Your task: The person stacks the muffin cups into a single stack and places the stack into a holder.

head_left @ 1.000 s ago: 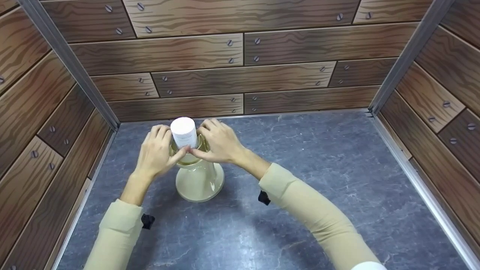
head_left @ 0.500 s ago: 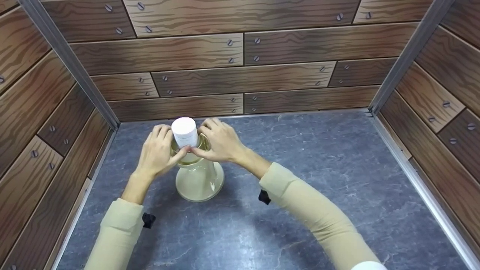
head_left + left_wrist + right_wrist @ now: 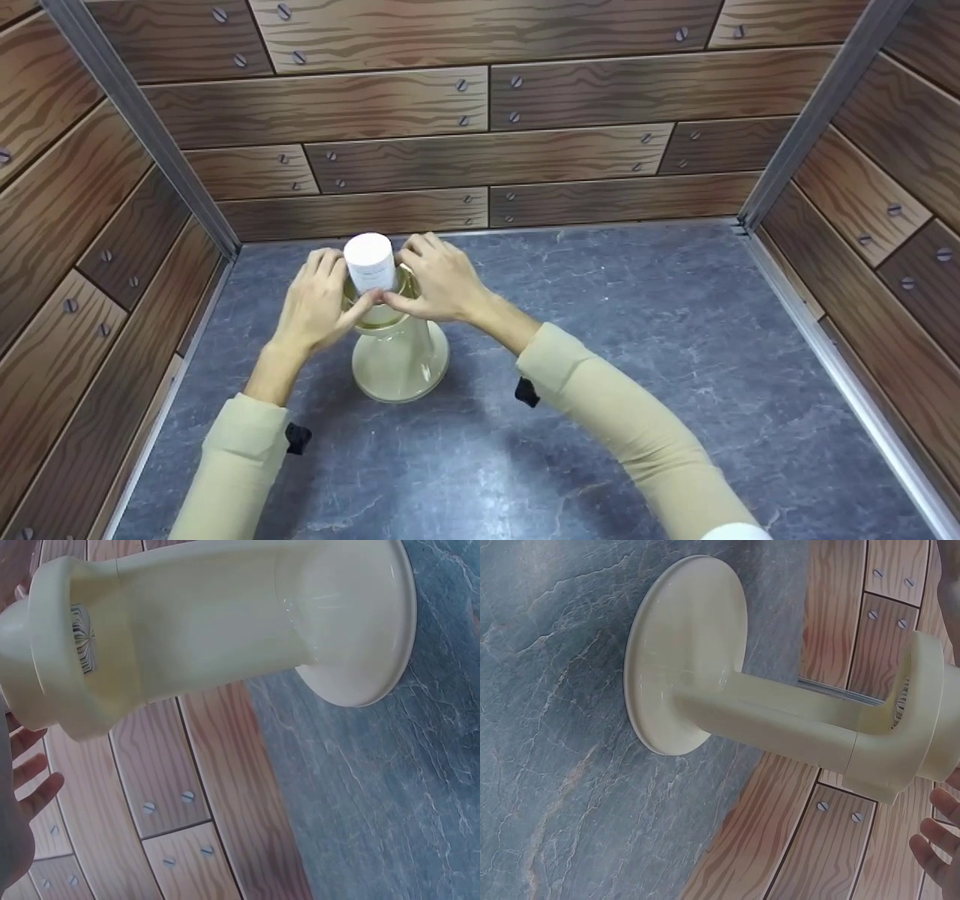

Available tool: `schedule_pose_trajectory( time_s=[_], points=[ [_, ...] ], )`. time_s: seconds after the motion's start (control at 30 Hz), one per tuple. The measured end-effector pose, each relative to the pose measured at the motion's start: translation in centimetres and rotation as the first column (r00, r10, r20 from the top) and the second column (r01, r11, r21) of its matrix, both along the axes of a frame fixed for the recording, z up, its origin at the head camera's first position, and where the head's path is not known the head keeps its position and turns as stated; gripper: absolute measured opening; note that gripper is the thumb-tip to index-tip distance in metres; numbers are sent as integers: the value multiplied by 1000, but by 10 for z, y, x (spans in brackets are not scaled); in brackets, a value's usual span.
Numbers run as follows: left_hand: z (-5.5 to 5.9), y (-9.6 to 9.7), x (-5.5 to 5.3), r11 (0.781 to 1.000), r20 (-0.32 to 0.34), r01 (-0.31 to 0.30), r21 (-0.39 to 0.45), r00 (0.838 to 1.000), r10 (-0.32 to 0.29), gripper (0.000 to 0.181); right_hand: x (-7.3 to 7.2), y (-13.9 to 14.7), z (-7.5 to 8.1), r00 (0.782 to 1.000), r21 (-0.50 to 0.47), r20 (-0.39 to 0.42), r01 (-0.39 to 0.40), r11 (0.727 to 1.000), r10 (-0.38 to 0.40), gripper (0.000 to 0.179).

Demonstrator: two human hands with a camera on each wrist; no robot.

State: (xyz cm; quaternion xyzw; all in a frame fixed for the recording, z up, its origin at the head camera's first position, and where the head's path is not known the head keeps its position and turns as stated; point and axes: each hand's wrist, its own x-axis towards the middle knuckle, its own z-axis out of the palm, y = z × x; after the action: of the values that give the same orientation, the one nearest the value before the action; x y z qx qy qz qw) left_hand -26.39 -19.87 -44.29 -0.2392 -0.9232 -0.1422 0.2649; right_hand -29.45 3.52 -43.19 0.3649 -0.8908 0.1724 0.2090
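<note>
A cream stand (image 3: 397, 364) with a round flared base rises to a wide cup-like head with a gold-tinted rim. In that head sits a white cylinder (image 3: 369, 262), flat top up and leaning slightly. My left hand (image 3: 311, 307) holds the head from the left, my right hand (image 3: 442, 281) from the right. Both thumbs meet at the near side, beside the cylinder. From the left wrist, the stand's column (image 3: 210, 615) and a dark radial pattern (image 3: 84, 639) under the head show. The right wrist view has the same column (image 3: 780, 720), with several curled fingertips (image 3: 930, 859) by the head.
The stand rests on a dark blue-grey marbled surface (image 3: 637, 337), left of centre. Wood-patterned walls (image 3: 480, 105) close in the back and both sides, with metal strips (image 3: 847, 382) along their edges. A small black piece (image 3: 298, 439) hangs at each cuff.
Both hands and the white cylinder have shifted a very little to the right. The stand's base stays where it was, and the hold looks the same.
</note>
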Motion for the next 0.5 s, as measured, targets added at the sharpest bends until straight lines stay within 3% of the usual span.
schedule_pose_trajectory(
  time_s=[0.5],
  points=[
    [-7, -2, 0, 1000, 56, 12, 18, 998, -13, 61, 0, 2, -2, 998, -12, 60, -4, 1000, 5, 53]
  ],
)
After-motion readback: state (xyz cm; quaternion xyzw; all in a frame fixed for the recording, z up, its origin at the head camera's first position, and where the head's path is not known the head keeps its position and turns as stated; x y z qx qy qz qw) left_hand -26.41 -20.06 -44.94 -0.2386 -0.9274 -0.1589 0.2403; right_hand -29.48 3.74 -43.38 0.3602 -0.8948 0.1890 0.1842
